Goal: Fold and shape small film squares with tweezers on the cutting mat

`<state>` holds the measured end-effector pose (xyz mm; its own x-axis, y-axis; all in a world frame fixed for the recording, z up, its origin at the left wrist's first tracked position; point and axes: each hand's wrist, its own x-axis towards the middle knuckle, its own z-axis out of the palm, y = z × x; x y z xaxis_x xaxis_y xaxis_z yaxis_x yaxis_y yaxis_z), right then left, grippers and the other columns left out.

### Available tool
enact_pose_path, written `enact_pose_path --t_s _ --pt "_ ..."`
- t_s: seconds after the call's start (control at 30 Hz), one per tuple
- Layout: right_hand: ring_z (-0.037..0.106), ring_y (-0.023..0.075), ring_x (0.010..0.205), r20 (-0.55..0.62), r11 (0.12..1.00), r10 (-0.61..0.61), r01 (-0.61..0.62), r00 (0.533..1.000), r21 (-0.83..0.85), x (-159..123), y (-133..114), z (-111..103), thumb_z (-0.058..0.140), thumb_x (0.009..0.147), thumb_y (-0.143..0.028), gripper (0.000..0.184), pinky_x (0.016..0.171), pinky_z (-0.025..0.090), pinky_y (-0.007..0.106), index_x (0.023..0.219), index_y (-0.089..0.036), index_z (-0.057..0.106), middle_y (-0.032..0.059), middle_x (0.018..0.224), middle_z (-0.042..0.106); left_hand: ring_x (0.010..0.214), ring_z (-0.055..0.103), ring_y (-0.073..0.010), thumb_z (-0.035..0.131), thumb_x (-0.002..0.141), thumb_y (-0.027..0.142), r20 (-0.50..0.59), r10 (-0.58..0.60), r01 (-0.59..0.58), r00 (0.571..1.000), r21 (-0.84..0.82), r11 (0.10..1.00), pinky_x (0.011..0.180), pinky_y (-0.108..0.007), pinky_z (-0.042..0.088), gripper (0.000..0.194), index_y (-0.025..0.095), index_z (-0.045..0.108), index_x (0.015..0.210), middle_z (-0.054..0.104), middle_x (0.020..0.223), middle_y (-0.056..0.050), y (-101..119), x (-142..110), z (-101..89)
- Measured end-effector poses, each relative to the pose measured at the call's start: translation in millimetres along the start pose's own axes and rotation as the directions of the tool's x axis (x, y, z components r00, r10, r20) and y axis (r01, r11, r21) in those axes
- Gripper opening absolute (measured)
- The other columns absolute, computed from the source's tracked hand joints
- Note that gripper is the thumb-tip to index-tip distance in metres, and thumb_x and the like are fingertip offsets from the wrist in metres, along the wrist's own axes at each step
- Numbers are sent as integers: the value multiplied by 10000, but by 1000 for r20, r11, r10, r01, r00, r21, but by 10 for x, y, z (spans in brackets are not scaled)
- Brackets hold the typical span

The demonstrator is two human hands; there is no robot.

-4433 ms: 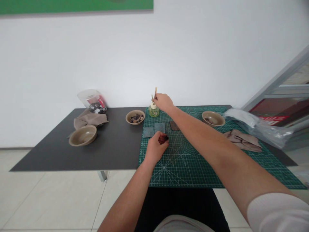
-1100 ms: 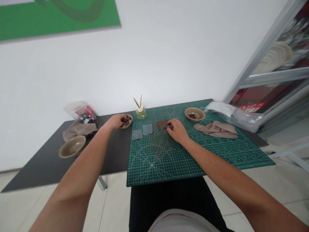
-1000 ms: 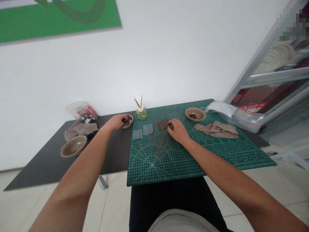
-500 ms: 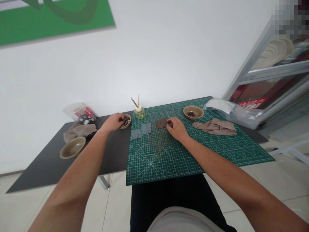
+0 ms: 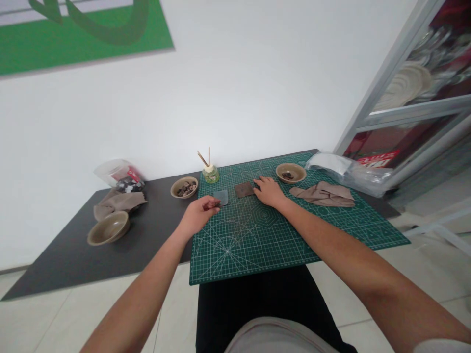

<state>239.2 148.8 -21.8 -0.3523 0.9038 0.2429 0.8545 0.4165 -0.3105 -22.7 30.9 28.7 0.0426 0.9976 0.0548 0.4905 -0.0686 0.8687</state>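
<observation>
My left hand is over the left part of the green cutting mat, thumb and fingers pinched together. Whatever they hold is too small to make out. It covers one grey-blue square and part of another grey-blue square. My right hand rests on the mat with fingers apart, its fingertips at the right edge of a brown square. Left of the mat stands a bowl of small brown pieces.
A bowl with a few dark pieces and a crumpled brown cloth lie on the right. A jar with sticks stands by the wall. Farther left are another bowl, a brown cloth and a clear tub.
My left hand has moved from the bowl of brown pieces rightward onto the mat, over the grey-blue squares. My right hand stays by the brown square, its fingers now more spread.
</observation>
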Motion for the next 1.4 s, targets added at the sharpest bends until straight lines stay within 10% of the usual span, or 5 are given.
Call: enact_pose_path --t_s 0.63,0.97,1.4 --pt "573 311 1047 -176 999 38 -40 984 -7 -3 237 -45 579 849 -286 335 969 432 457 1142 -130 629 167 1092 662 620 581 -121 793 631 283 176 -36 83 984 -267 960 594 -254 444 273 197 575 771 619 680 38 123 68 767" --pt "589 240 934 -176 971 146 -108 973 212 -168 165 -81 614 839 -247 114 908 465 386 913 -183 672 82 950 579 622 553 -107 749 668 260 107 24 -2 994 -201 980 606 -244 427 237 188 595 834 578 678 48 -11 17 782" --pt "538 176 711 -380 804 98 152 920 575 -609 -243 -263 624 856 -416 228 693 452 320 834 -201 697 26 775 583 573 655 -141 719 741 412 -32 -4 -11 999 -459 888 600 -296 563 316 169 621 917 691 680 -1 125 -102 800"
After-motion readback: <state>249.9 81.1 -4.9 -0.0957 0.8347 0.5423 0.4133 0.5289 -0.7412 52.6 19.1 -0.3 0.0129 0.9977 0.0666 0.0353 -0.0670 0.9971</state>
